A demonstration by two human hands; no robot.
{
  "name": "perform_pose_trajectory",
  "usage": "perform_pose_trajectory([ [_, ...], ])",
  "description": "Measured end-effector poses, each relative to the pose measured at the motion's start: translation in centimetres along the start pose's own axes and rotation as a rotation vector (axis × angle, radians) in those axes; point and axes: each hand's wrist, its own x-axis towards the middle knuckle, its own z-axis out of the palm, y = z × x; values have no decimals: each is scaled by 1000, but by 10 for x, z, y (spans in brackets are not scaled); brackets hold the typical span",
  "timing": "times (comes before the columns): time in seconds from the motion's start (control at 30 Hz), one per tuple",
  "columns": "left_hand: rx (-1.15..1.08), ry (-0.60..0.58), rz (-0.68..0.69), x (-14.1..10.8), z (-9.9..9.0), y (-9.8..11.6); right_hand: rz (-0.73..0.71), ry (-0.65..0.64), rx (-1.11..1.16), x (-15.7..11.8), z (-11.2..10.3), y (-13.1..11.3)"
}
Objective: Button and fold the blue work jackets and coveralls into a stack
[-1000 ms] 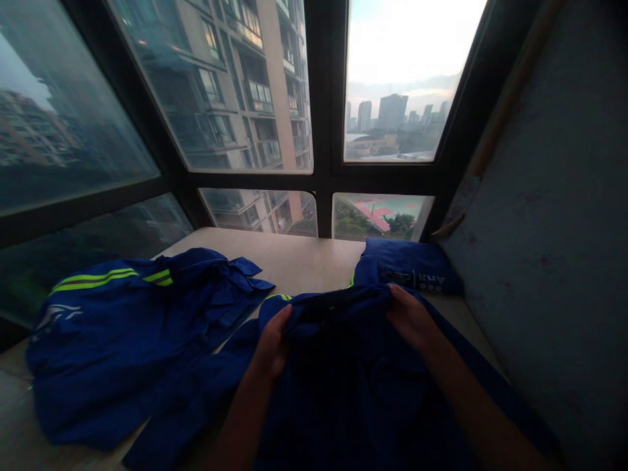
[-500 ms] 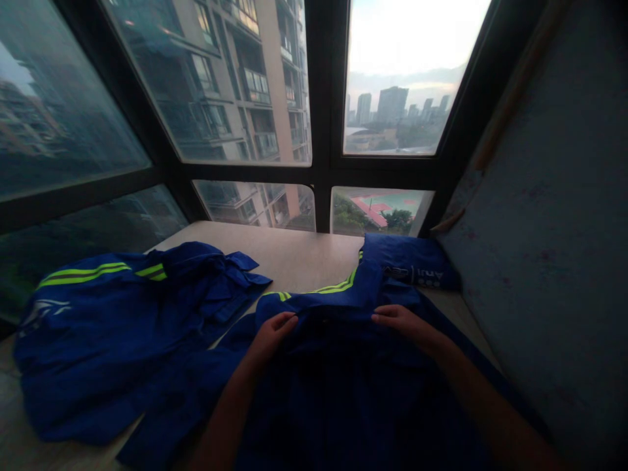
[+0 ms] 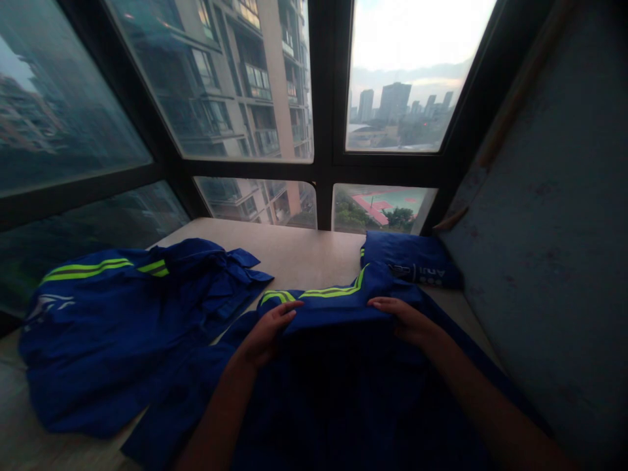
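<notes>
A dark blue garment (image 3: 338, 379) with yellow-green stripes lies spread in front of me, its upper edge pinched between my two hands. My left hand (image 3: 267, 330) grips the cloth near the stripes, with thumb and fingers close together. On the other side, my right hand (image 3: 405, 317) holds the same edge, fingertips pointing left. The cloth between them is pulled fairly straight, and its lower part is dark. Another blue garment (image 3: 112, 327) with matching stripes lies crumpled at the left. Behind my right hand sits a folded blue garment (image 3: 407, 252) with white lettering.
The clothes lie on a pale window ledge (image 3: 294, 252). Dark window frames (image 3: 324, 167) rise behind and to the left of it. A patterned wall (image 3: 549, 242) bounds the right side.
The garment's upper edge has risen slightly and more of the yellow-green stripes shows. Both hands have shifted a little upward, and my left hand's fingers stretch further over the cloth.
</notes>
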Motion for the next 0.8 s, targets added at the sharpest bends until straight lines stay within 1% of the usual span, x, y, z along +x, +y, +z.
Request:
perform_pose_trajectory([
  [0.07, 21, 39, -6, 4, -2, 0, 21, 15, 92, 6, -3, 2],
  [0.1, 29, 70, 10, 6, -3, 0, 6, 21, 136, 9, -4, 3],
  [0.17, 6, 127, 88, 11, -4, 1, -74, 26, 207, 16, -6, 3],
  [0.23, -46, 156, 180, 15, -6, 5, -168, 41, 213, 23, -8, 4],
  [0.3, -72, 174, 246, 19, -8, 8, -220, 62, 146, 29, -12, 4],
  [0.37, -58, 153, 271, 21, -12, 11, -231, 85, 69, 34, -15, 4],
  [0.43, -50, 85, 277, 19, -19, 12, -239, 99, 52, 37, -18, 3],
  [0.53, -93, -8, 313, 13, -28, 9, -270, 86, 128, 38, -17, 3],
  [0.6, -93, -3, 335, 10, -31, 6, -282, 70, 160, 38, -15, 5],
  [0.67, -10, 47, 348, 10, -32, 2, -291, 81, 116, 37, -12, 8],
  [0.73, 129, 102, 375, 13, -33, 0, -318, 119, 16, 35, -11, 11],
  [0.8, 275, 130, 413, 13, -34, -2, -350, 141, -77, 31, -12, 14],
])
